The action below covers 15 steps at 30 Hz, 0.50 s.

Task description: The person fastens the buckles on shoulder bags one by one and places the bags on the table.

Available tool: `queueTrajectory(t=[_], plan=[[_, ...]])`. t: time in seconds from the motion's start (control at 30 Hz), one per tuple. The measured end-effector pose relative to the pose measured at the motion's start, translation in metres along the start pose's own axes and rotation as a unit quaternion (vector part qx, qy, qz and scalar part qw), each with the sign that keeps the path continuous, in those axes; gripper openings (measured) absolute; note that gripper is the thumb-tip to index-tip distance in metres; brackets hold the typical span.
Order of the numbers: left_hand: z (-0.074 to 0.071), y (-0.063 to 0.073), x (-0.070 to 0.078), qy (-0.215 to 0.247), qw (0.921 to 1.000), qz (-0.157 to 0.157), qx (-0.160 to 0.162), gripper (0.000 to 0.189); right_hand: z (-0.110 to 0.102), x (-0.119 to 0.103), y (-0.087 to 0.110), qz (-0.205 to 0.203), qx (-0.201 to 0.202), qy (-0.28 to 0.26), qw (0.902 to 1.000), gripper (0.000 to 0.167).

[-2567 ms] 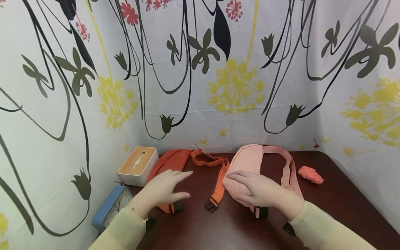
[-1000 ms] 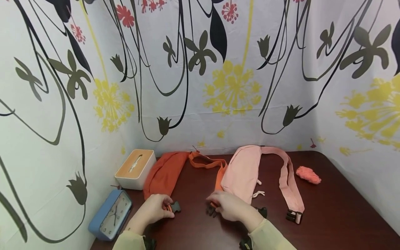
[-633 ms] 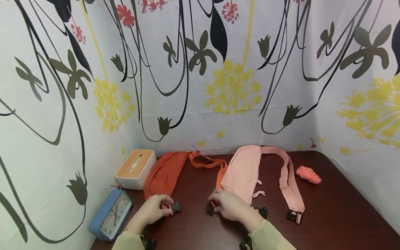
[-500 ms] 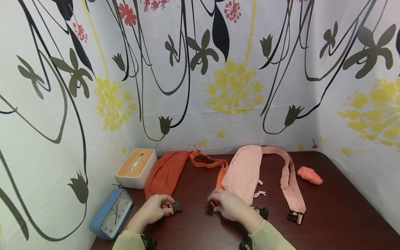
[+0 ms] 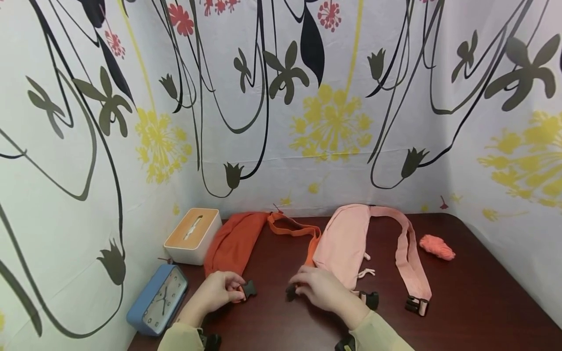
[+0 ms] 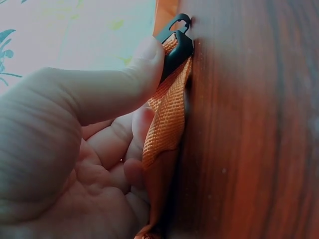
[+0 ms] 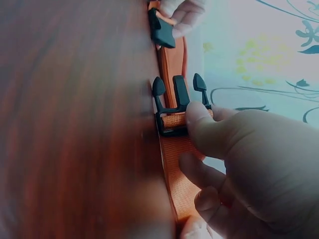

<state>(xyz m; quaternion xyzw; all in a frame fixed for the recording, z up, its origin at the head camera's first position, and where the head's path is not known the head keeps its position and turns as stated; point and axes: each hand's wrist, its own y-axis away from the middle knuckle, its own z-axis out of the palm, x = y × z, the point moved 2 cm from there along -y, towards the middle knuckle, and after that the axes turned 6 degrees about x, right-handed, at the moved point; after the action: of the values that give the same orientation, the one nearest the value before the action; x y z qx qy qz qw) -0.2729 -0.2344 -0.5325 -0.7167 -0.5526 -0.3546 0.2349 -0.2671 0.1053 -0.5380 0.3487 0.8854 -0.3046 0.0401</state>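
An orange waist bag (image 5: 234,243) lies on the dark wooden table, its strap (image 5: 296,231) looping right. My left hand (image 5: 219,292) pinches the dark socket half of its buckle (image 5: 249,289) where it joins the short orange webbing (image 6: 169,117), low over the tabletop. Between thumb and fingers, my right hand (image 5: 322,290) grips the pronged half of the buckle (image 7: 172,107) on the strap. In the right wrist view the prongs point toward the socket half (image 7: 162,32), with a gap between the two halves.
A pink waist bag (image 5: 344,239) with black buckle ends lies right of the orange one. Coral yarn (image 5: 437,246) sits farther right. At left stand a tissue box (image 5: 193,236) and a blue alarm clock (image 5: 158,301). Patterned cloth (image 5: 281,146) walls the table's back and sides.
Both hands, open above the bags at first, have come down and gripped the two buckle halves. Lately the right hand has tilted its pronged half and shifted slightly left relative to the bags.
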Motion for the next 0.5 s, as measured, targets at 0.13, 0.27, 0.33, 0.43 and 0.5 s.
queueTrajectory(t=[0.13, 0.27, 0.33, 0.43, 0.5], plan=[[0.000, 0.000, 0.000, -0.035, 0.9993, 0.004, 0.015, 0.027, 0.004, -0.002, -0.001, 0.029, -0.015, -0.021, 0.9992, 0.016], [0.001, 0.000, -0.002, -0.050, 0.9985, 0.013, 0.015, 0.024, 0.008, -0.004, 0.000, 0.045, -0.024, -0.030, 0.9983, 0.013], [0.001, 0.000, -0.003, -0.034, 0.9993, 0.015, 0.008, 0.021, 0.010, -0.005, -0.001, 0.046, -0.021, -0.032, 0.9982, 0.014], [0.002, -0.001, -0.004, -0.005, 0.9998, 0.018, -0.002, 0.016, 0.014, -0.007, -0.003, 0.056, -0.010, -0.042, 0.9975, 0.016], [0.002, -0.002, -0.005, 0.008, 0.9998, 0.020, -0.005, 0.014, 0.018, -0.009, -0.005, 0.065, 0.000, -0.063, 0.9959, 0.017]])
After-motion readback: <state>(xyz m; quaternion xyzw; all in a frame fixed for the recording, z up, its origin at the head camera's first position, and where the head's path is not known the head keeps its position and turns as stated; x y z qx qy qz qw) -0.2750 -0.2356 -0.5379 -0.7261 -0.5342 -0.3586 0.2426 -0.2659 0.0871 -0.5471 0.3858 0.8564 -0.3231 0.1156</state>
